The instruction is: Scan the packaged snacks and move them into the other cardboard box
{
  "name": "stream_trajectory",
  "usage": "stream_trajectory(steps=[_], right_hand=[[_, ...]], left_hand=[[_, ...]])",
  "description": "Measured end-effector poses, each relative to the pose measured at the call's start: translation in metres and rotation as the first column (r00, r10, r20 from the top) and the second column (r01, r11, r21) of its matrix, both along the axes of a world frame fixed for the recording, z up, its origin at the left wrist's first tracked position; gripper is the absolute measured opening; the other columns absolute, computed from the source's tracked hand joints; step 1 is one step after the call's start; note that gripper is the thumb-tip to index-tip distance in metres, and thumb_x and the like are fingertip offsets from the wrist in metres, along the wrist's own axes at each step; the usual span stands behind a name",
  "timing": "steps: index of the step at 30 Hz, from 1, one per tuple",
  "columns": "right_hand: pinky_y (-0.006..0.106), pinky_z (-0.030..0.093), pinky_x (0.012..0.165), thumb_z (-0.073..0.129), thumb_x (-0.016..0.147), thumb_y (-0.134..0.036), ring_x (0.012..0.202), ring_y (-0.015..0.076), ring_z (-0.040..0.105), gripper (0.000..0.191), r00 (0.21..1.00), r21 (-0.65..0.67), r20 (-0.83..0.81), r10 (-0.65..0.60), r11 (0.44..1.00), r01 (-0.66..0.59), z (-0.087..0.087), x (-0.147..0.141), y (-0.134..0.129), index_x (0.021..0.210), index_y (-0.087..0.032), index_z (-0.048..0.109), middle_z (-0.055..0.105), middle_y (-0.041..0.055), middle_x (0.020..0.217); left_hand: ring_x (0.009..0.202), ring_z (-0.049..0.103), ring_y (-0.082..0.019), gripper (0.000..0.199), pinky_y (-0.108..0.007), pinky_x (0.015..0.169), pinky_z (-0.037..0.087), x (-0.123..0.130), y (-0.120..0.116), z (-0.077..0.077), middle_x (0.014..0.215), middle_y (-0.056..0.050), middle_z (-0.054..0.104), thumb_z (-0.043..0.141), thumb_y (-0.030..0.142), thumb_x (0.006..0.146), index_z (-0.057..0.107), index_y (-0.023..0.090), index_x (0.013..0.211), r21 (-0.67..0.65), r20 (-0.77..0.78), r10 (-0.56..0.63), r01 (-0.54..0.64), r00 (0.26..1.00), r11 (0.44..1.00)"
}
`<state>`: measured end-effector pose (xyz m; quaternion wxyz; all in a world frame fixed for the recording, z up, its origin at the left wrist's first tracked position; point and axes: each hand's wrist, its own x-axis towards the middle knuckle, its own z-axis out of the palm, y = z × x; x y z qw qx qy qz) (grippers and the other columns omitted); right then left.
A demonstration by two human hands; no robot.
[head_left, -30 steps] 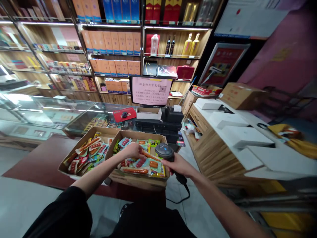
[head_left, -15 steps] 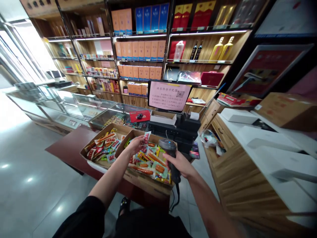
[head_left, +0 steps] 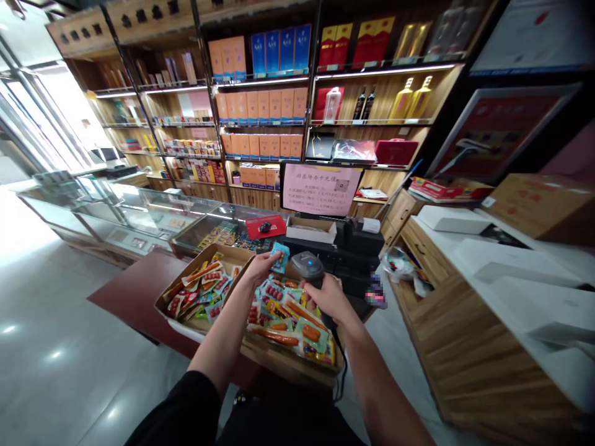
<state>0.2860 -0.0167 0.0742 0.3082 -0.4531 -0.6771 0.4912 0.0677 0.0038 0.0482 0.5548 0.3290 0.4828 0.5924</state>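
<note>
My left hand (head_left: 261,269) pinches a small blue snack packet (head_left: 279,257) above the right-hand cardboard box. My right hand (head_left: 329,298) is wrapped around the handle of a dark barcode scanner (head_left: 307,265). The scanner's head, with a small blue light on top, points towards the packet and is a little apart from it. Below both hands, the right cardboard box (head_left: 290,361) holds many wrapped sausages (head_left: 274,337) and other snack packets. To its left, another cardboard box (head_left: 173,319) is filled with similar packets, partly behind my left forearm.
Both boxes rest on a dark red table (head_left: 139,291). Behind them are a monitor (head_left: 320,189) covered by a pink sign, a small white box (head_left: 310,233) and a glass display counter (head_left: 153,207). A wooden cabinet (head_left: 469,334) stands at the right. The scanner's cable (head_left: 343,365) hangs beside the right box.
The packet in my left hand showed red pieces before; a blue face shows now. The scanner has come closer to it, its head shifting slightly left. The view has shifted a little.
</note>
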Motion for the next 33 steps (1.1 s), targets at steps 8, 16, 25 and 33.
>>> stream_trajectory(steps=[8, 16, 25, 33], right_hand=[[0.038, 0.054, 0.082, 0.071, 0.078, -0.036, 0.099, 0.0312, 0.071, 0.029, 0.988, 0.149, 0.148, -0.031, 0.989, 0.008, -0.005, -0.012, -0.015, 0.102, -0.021, 0.069, 0.077, 0.0102, 0.097], [0.043, 0.053, 0.090, 0.072, 0.077, -0.036, 0.101, 0.0321, 0.070, 0.037, 0.978, 0.162, 0.210, -0.016, 0.987, -0.019, -0.009, -0.017, -0.020, 0.109, -0.017, 0.070, 0.076, 0.0116, 0.107], [0.040, 0.053, 0.090, 0.072, 0.078, -0.039, 0.104, 0.0289, 0.069, 0.038, 0.975, 0.143, 0.203, -0.096, 0.987, 0.067, 0.006, -0.012, -0.028, 0.111, -0.020, 0.068, 0.075, 0.0100, 0.110], [0.034, 0.051, 0.062, 0.062, 0.078, -0.051, 0.077, 0.0299, 0.073, 0.036, 0.899, 0.266, 0.397, -0.183, 0.961, 0.078, 0.015, -0.015, -0.016, 0.097, -0.023, 0.070, 0.075, 0.0089, 0.074]], left_hand=[[0.065, 0.069, -0.015, 0.055, -0.025, 0.059, 0.054, -0.024, 0.014, 0.000, 0.085, -0.008, 0.076, 0.096, 0.038, 0.049, 0.069, 0.012, 0.090, 0.040, 0.028, 0.133, -0.134, 0.991, 0.990], [0.076, 0.072, -0.021, 0.057, -0.029, 0.067, 0.057, -0.028, 0.024, -0.003, 0.088, -0.011, 0.077, 0.094, 0.042, 0.049, 0.074, 0.010, 0.092, 0.036, -0.015, 0.017, -0.017, 1.000, 0.999], [0.062, 0.068, -0.015, 0.053, -0.025, 0.057, 0.055, -0.039, 0.016, -0.001, 0.083, -0.008, 0.076, 0.094, 0.040, 0.052, 0.074, 0.011, 0.091, 0.027, 0.016, 0.016, -0.017, 1.000, 1.000], [0.069, 0.071, -0.017, 0.053, -0.026, 0.060, 0.057, -0.163, -0.058, 0.005, 0.081, -0.007, 0.076, 0.092, 0.043, 0.056, 0.075, 0.012, 0.095, 0.012, -0.199, 0.409, -0.415, 0.890, 0.910]])
